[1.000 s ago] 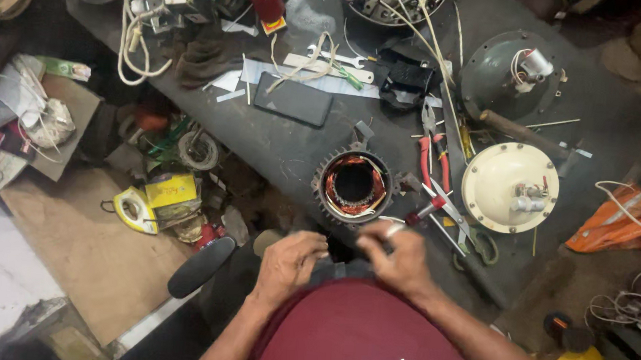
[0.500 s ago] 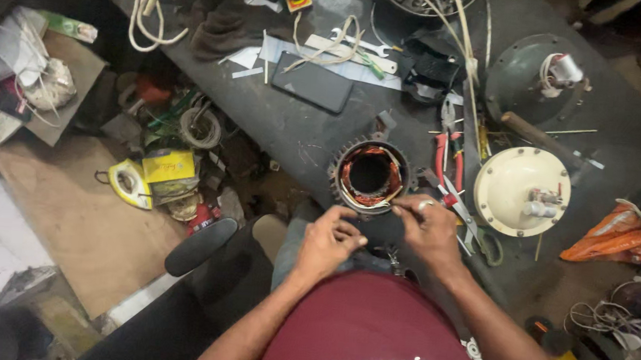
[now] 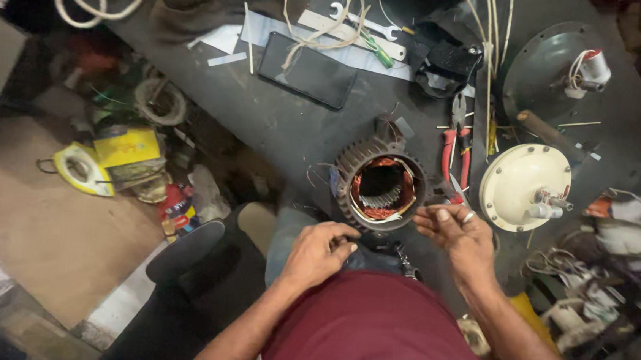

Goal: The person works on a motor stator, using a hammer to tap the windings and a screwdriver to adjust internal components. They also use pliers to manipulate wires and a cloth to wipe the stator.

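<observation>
Motor stator (image 3: pixel 381 186), ribbed housing w/ copper windings, upright-open toward camera, at near edge of dark workbench (image 3: pixel 279 123), just above lap. Left hand (image 3: pixel 318 253) at bench's near edge, just below-left of stator, fingers curled shut around something small & dark; what exactly, cannot tell. Right hand (image 3: pixel 459 237) just right of stator, ring on one finger, fingertips pinched together beside housing rim, maybe on thin wire; not clear enough to confirm. Red-handled pliers (image 3: pixel 456 152) flat on bench, just right of stator, above right hand. Cream round end cover (image 3: pixel 522 184) w/ shaft stub, near right edge, beside pliers. Grey end bell (image 3: pixel 546 76) w/ white-red part on top, toward far right corner. Black flat slab (image 3: pixel 308 71) mid-bench, cord lying over it; spanner (image 3: pixel 363 25) & green-handled screwdriver (image 3: pixel 375 52) further back, on pale strip. Black pouch (image 3: pixel 440 60) right of those. Off bench's left edge, on floor: yellow box (image 3: pixel 126 147), yellow tape measure (image 3: pixel 77 167), coil of wire (image 3: pixel 159 100). Maroon shirt (image 3: pixel 385 330) fills bottom centre.
</observation>
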